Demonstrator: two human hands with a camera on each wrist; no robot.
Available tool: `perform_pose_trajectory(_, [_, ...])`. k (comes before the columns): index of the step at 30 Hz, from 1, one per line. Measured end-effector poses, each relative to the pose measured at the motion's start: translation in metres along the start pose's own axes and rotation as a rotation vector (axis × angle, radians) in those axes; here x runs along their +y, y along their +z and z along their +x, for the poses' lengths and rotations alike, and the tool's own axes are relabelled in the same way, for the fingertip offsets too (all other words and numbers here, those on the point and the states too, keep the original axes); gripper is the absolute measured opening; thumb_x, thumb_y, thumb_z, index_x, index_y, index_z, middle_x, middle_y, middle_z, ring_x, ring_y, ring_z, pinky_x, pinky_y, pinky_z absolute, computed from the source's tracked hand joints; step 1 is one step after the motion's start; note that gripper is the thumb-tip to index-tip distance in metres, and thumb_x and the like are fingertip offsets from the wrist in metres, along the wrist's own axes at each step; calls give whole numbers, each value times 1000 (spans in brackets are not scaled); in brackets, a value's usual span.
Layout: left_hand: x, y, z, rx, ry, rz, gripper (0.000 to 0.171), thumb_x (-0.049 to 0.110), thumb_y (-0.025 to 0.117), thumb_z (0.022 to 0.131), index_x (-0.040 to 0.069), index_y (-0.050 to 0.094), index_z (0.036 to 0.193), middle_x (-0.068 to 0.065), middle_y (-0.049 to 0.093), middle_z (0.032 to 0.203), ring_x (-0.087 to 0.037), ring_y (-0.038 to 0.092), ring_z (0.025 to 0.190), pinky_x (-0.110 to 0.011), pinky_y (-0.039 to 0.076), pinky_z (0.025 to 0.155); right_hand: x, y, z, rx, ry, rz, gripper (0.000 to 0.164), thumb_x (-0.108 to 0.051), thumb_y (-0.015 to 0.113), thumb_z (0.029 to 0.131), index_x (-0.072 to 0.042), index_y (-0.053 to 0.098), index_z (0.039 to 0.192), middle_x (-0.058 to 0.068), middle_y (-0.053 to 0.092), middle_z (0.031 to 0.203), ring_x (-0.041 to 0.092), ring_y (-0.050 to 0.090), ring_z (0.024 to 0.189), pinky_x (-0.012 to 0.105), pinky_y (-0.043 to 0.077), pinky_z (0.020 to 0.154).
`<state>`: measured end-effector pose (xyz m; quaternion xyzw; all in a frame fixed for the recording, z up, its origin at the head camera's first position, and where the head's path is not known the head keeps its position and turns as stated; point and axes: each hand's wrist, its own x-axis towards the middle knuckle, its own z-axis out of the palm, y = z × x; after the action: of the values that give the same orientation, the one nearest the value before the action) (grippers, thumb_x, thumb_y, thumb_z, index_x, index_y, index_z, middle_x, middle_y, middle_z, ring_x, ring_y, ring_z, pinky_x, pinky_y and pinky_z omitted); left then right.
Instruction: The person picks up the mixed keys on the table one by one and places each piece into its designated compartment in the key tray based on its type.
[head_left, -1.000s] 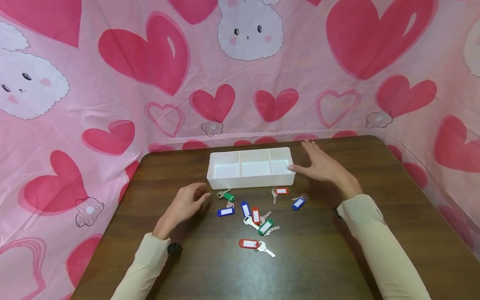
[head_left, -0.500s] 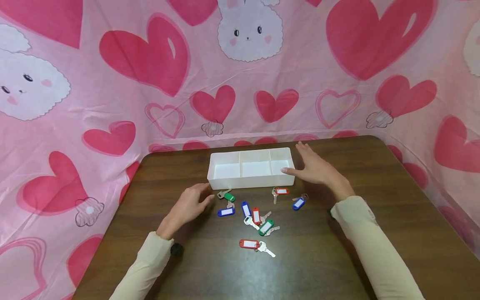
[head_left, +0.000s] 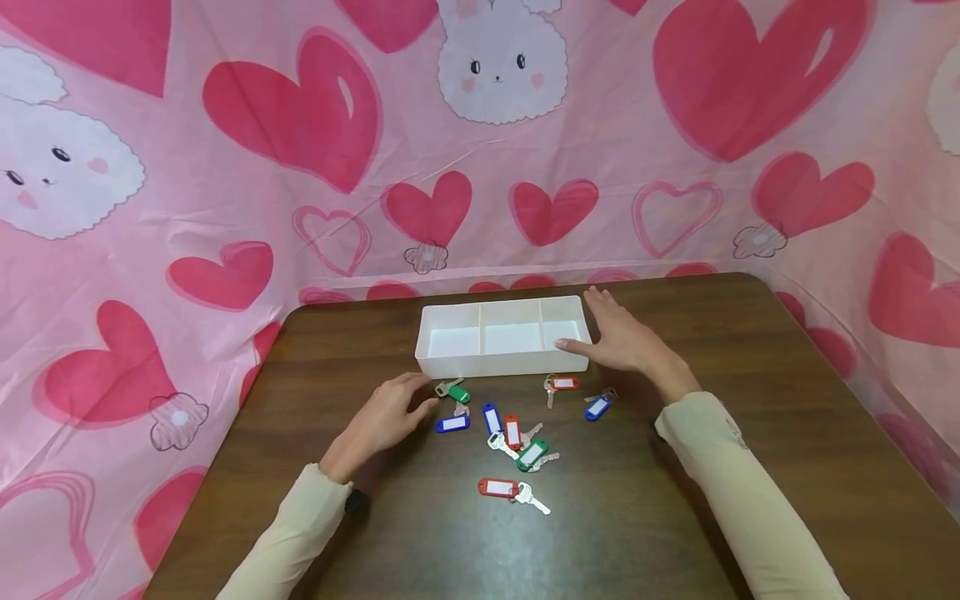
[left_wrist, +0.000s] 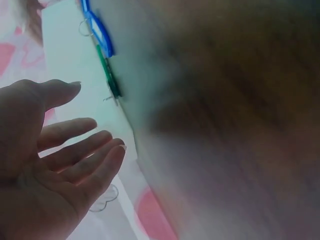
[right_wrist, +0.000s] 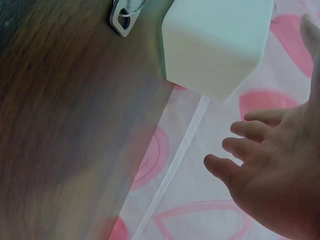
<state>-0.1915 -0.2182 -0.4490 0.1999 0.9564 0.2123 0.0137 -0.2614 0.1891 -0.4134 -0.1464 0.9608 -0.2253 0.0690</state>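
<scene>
The relaxed, empty left hand (head_left: 386,414) and wide-spread, empty right hand (head_left: 630,340) should probably pass clear of the eight keys (head_left: 533,499) between them on the tabletop (head_left: 600,525), with three red tags (head_left: 497,487), three blue tags (head_left: 597,407) and two green tags (head_left: 532,454), and steady the one white tray (head_left: 502,365) just beyond evenly by its ends.

Creased pink cloth (head_left: 615,100) — printed with red hearts (head_left: 553,212) and white rabbit faces (head_left: 502,83) — hangs behind and on both sides of a shiny, dark brown, round-cornered surface (head_left: 607,517)
</scene>
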Motion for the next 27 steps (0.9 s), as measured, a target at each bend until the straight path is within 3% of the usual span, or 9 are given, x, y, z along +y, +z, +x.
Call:
perform_pose_trajectory(6, [5, 4, 1, -35, 9, 28, 51, 28, 75, 98, 3, 64, 142, -18, 67, 143, -37, 69, 128, -54, 56, 107, 1, 4, 4, -6, 8, -1, 124, -80, 60, 88, -3, 8, 169, 19, 4, 178, 43, 2, 165, 68, 18, 128])
perform_pose_trajectory(12, [7, 7, 2, -28, 21, 51, 52, 26, 77, 97, 2, 63, 142, -18, 70, 139, -35, 71, 122, -52, 58, 104, 2, 9, 7, 2, 5, 7, 125, -79, 63, 86, -5, 6, 169, 19, 4, 178, 44, 4, 165, 70, 21, 126])
perform_pose_trajectory(20, [9, 12, 7, -21, 53, 94, 46, 25, 77, 97, 3, 67, 135, -12, 74, 125, -24, 73, 103, -46, 62, 99, 3, 14, 9, 14, -1, 9, 121, -77, 64, 87, -9, 6, 170, 19, 6, 178, 45, 5, 165, 72, 21, 125])
perform_pose_trajectory(27, [12, 12, 9, -15, 62, 112, 37, 23, 78, 96, 3, 70, 126, -8, 74, 112, -19, 65, 89, -44, 64, 94, 2, 17, 12, 14, -3, -21, 122, -79, 60, 88, -5, 8, 169, 21, 7, 177, 45, 7, 165, 70, 21, 127])
